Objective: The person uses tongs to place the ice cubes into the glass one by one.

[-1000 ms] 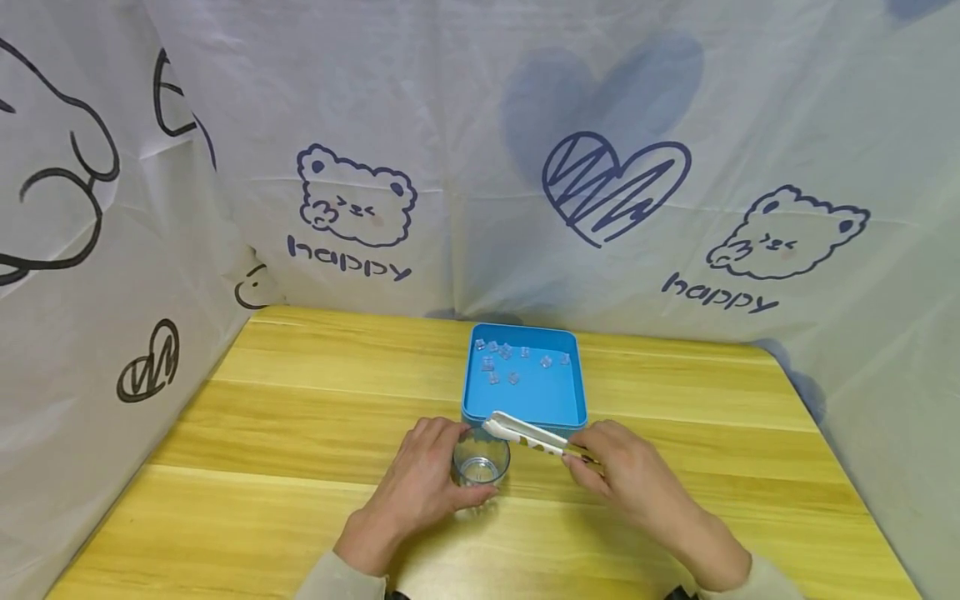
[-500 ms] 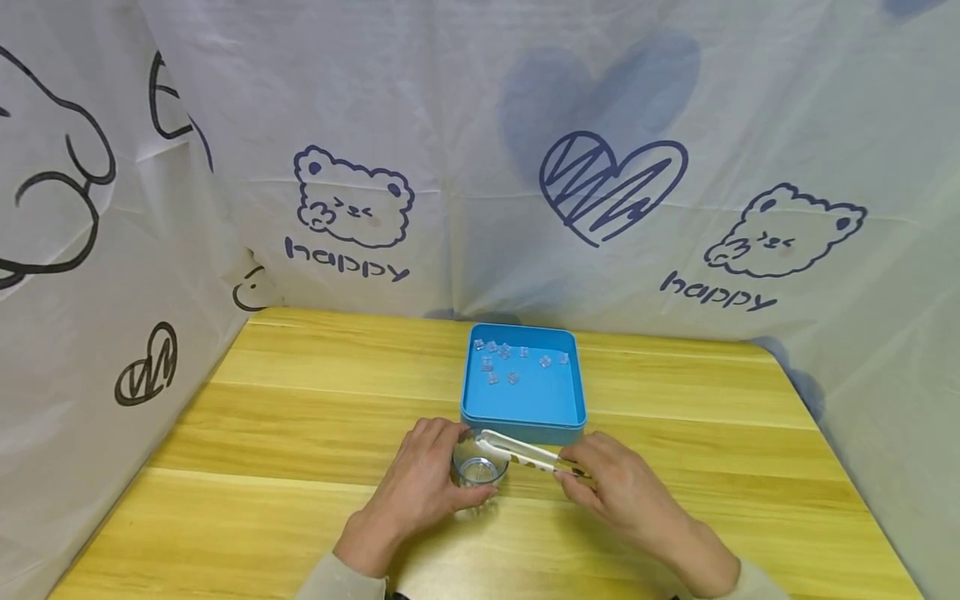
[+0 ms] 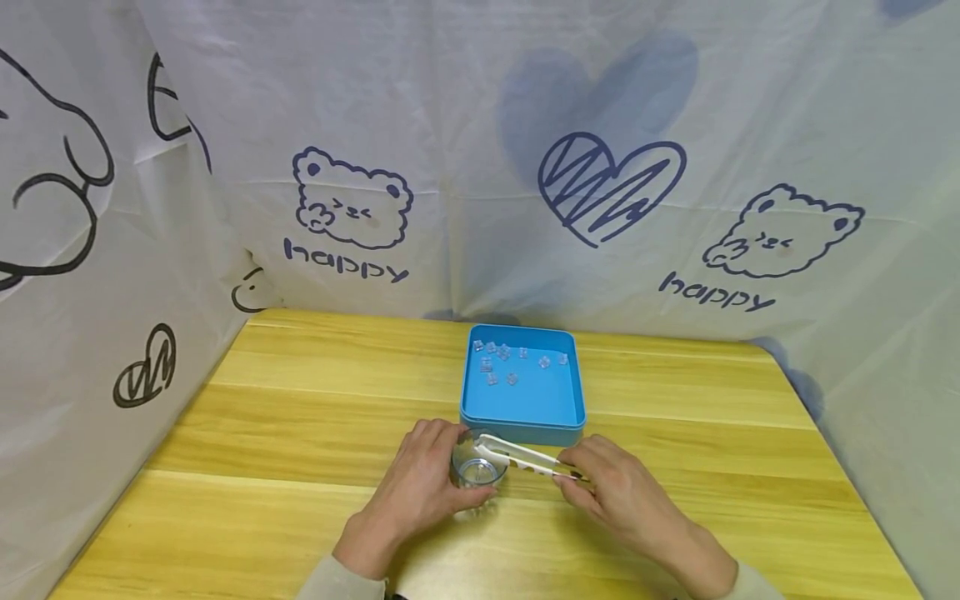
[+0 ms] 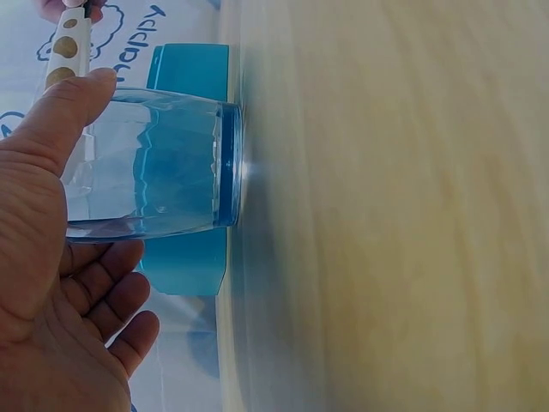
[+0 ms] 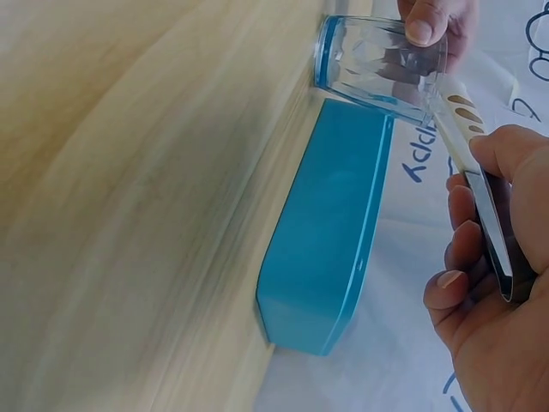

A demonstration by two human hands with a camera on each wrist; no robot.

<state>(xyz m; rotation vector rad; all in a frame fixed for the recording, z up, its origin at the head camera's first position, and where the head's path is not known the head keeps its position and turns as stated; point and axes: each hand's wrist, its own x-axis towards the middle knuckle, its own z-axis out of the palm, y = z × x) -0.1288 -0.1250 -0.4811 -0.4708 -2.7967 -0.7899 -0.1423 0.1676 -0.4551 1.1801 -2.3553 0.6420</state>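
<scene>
My left hand (image 3: 412,487) holds a clear drinking glass (image 4: 163,172) around its side, near the rim. Upright on the table, the glass has a thick base, and I see no cube in it. My right hand (image 3: 633,500) grips a pair of tongs (image 3: 528,457), white with brown spots toward the tips and metal toward the handle. The tips reach over the glass's rim from the right; whether anything sits between them is too small to tell. In the right wrist view, the thumb and curled fingers close around the tongs' metal handle (image 5: 491,219).
Just behind the glass stands a shallow blue tray (image 3: 525,408) with several small clear cubes (image 3: 503,352) scattered mostly in its far half. The wood-grain table (image 3: 300,400) meets a white printed cloth (image 3: 487,167) at its back and sides.
The tongs, in my right hand, have moved slightly left and toward me, from the tray's near edge to over the glass's mouth. My left hand and the glass stay put.
</scene>
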